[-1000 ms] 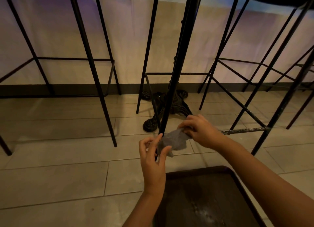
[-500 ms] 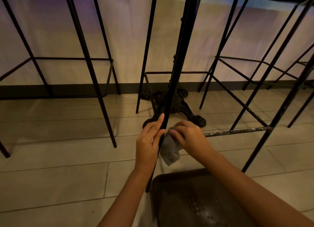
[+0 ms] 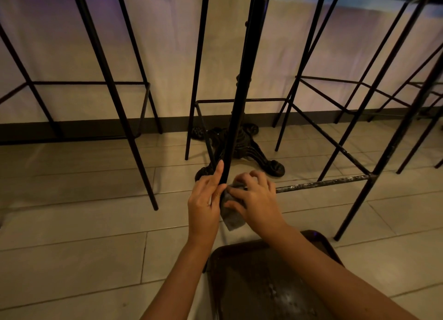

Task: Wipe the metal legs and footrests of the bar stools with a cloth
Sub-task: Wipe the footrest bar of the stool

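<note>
A black metal stool leg [image 3: 239, 99] slants down the middle of the view. My left hand [image 3: 206, 204] is pressed against its left side, index finger stretched up along the metal. My right hand [image 3: 256, 199] holds a grey cloth [image 3: 231, 217] against the leg's right side, where the scuffed, paint-flecked footrest [image 3: 321, 183] joins it; a corner of the cloth hangs below my fingers. The footrest runs right to another black leg [image 3: 383, 161] of the same stool.
More black stools [image 3: 112, 92] stand left, behind and right on the pale tiled floor [image 3: 72, 235]. An ornate cast-iron table base [image 3: 242, 147] sits behind the leg by the wall. A dark brown tray [image 3: 259, 283] lies below my forearms.
Both hands moved from holding the cloth stretched between them in front of the leg to closing in on the leg. The cloth now bunches under my right hand at the footrest joint.
</note>
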### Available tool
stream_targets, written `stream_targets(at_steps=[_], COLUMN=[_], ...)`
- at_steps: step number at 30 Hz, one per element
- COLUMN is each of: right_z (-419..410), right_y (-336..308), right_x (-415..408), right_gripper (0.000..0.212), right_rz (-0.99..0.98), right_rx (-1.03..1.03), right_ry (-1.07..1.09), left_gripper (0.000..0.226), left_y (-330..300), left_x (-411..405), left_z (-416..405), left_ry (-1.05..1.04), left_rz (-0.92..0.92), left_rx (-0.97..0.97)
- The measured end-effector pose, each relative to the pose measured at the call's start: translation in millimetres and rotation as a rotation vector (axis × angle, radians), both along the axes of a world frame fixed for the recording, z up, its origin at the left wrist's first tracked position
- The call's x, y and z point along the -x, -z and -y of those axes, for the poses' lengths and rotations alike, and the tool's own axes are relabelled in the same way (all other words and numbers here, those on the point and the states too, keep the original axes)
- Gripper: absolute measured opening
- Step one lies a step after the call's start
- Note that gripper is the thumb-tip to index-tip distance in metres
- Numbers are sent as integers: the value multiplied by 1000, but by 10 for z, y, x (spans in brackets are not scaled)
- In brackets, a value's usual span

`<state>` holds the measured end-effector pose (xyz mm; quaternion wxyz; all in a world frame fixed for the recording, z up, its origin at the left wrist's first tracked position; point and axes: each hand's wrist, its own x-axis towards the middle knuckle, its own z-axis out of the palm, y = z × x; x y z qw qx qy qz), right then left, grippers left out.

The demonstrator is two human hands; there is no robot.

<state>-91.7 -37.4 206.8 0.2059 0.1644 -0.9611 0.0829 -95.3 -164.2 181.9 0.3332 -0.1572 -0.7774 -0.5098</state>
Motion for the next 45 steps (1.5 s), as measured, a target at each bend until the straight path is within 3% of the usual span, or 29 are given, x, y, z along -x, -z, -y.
stream_targets(at_steps=[14, 22, 27, 32, 36, 40, 45], right_z=[-216, -116, -512, -854, -798, -870, -974], right_y=[39, 49, 44, -9, 48, 91, 97], right_x=[-14, 69, 35, 73, 78, 155, 193], right_gripper=[23, 14, 26, 33, 36, 36, 41], right_rz=[-63, -111, -58, -73, -134, -122, -55], right_rx=[-3, -40, -115, -87, 14, -4, -67], right_ry=[51, -121, -46, -3, -35, -73, -124], left_gripper=[61, 60, 58, 72, 43, 41, 44], left_y=[28, 20, -6, 38, -57, -63, 72], left_x=[12, -7, -39, -48, -218, -336, -181], left_z=[-16, -65, -86, -94, -204, -471, -627], left_ry=[-18, -61, -56, -85, -215, -30, 63], left_rz=[8, 22, 14, 3, -84, -144, 31], left_rx=[-16, -44, -71, -55, 83, 210, 198])
